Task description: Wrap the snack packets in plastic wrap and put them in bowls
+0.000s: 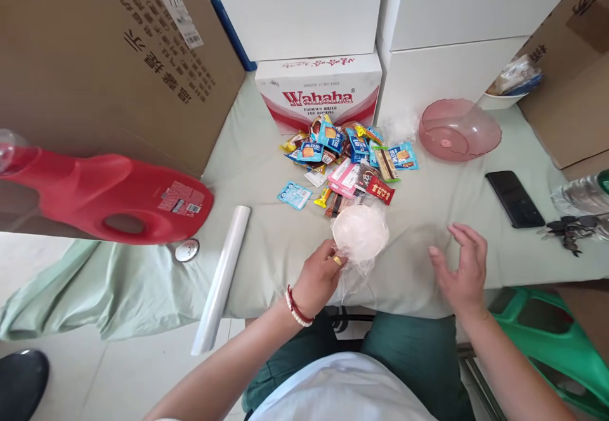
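A wrapped round white item [360, 232] is held just in front of the snack heap [340, 151] on the desk [266, 250], its clear plastic pinched by the left hand [323, 275]. The right hand [460, 272] is held well apart, fingers parted, to the heap's front right. Behind the heap, a Wahaha box [318, 82] is placed; to its right, a pink bowl [459, 130].

From here I see a cloth-covered worktop [266, 250] bearing snack packets [348, 174], a Wahaha box [318, 96], pink bowl [454, 137], black phone [514, 198] and white roll [221, 279].
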{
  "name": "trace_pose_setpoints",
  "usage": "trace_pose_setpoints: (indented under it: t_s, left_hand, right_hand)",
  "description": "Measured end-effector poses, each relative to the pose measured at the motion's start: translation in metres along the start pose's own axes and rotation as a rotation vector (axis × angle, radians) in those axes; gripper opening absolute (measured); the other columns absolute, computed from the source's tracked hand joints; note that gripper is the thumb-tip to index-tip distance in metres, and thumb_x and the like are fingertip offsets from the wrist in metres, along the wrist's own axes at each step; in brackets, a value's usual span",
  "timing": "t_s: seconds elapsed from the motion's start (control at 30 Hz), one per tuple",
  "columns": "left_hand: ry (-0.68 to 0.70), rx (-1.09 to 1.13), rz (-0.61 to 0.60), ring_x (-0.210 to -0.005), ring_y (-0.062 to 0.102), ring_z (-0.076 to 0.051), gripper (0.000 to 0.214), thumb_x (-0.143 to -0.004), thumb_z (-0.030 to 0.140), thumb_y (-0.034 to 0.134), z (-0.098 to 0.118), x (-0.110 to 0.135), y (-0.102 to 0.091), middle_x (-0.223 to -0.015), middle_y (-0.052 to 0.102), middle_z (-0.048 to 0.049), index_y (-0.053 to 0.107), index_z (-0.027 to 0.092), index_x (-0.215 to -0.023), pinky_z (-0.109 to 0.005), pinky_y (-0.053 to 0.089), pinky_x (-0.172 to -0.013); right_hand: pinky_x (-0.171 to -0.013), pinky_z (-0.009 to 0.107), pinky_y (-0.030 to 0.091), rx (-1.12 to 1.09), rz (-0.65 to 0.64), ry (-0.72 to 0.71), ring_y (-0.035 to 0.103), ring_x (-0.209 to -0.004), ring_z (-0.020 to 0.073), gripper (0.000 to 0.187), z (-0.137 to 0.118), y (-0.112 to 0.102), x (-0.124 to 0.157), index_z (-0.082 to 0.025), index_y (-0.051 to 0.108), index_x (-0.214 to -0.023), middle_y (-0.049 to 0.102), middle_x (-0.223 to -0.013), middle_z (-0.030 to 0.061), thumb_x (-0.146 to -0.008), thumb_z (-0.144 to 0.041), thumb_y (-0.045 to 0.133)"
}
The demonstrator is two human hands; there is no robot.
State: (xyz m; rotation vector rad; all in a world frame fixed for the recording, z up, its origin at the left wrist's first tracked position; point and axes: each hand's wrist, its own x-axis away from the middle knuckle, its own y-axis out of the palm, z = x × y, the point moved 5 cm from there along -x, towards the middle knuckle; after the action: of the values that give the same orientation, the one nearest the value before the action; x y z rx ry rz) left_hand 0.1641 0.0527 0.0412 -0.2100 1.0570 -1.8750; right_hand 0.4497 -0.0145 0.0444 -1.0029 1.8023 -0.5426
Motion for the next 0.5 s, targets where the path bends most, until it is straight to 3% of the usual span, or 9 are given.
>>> trace_pose_setpoints:
  t_s: [0.07, 0.13, 0.27, 0.4, 0.5]
  left_hand:
    - [0.001, -0.021, -0.049, -0.089, 0.068, -0.018, 0.022, -0.104, 0.021, 0.047, 0.004, 0.001, 0.008, -0.103, 0.069, -0.008, 0.069, 0.022, -0.104, -0.028, 0.056, -0.075]
    - [0.03, -0.041, -0.078, -0.093, 0.069, -0.02, 0.021, -0.105, 0.023, 0.047, 0.006, 0.002, 0.014, -0.103, 0.07, -0.0089, 0.068, 0.022, -0.104, -0.031, 0.058, -0.079]
    - [0.013, -0.069, -0.034, -0.097, 0.07, -0.022, 0.022, -0.104, 0.021, 0.048, -0.004, 0.008, 0.016, -0.107, 0.07, -0.0104, 0.066, 0.021, -0.117, -0.035, 0.06, -0.083]
    - [0.037, -0.093, 0.022, -0.113, 0.07, -0.025, 0.033, -0.101, 0.016, 0.048, -0.014, 0.018, 0.019, -0.114, 0.07, -0.012, 0.061, 0.022, -0.132, -0.04, 0.061, -0.096]
    - [0.11, -0.106, 0.054, -0.117, 0.069, -0.026, 0.041, -0.1, 0.014, 0.047, -0.016, 0.02, 0.022, -0.119, 0.071, -0.013, 0.054, 0.021, -0.14, -0.045, 0.059, -0.104]
  right_hand:
    - [-0.11, 0.055, 0.049, -0.111, -0.107, -0.156, 0.054, -0.133, 0.0351, 0.062, -0.04, -0.003, -0.023, -0.023, 0.047, -0.152, 0.056, -0.14, 0.0183, -0.096, -0.04, 0.068]
    - [-0.112, 0.054, 0.049, -0.154, -0.384, -0.315, 0.053, -0.135, 0.0339, 0.057, -0.076, 0.011, -0.04, -0.027, 0.047, -0.152, 0.056, -0.144, 0.0158, -0.098, -0.034, 0.065]
    - [-0.108, 0.052, 0.053, 0.074, -0.854, -0.308, 0.053, -0.136, 0.0359, 0.061, -0.107, 0.051, -0.059, -0.016, 0.047, -0.152, 0.051, -0.154, 0.0214, -0.095, -0.023, 0.066]
    - [-0.102, 0.046, 0.055, 0.303, -1.086, -0.244, 0.058, -0.13, 0.0381, 0.069, -0.122, 0.078, -0.071, -0.004, 0.046, -0.152, 0.058, -0.146, 0.0277, -0.091, -0.021, 0.071]
    - [-0.098, 0.044, 0.055, 0.339, -1.143, -0.242, 0.062, -0.126, 0.0394, 0.054, -0.135, 0.097, -0.073, 0.002, 0.055, -0.141, 0.067, -0.128, 0.0312, -0.091, -0.015, 0.066]
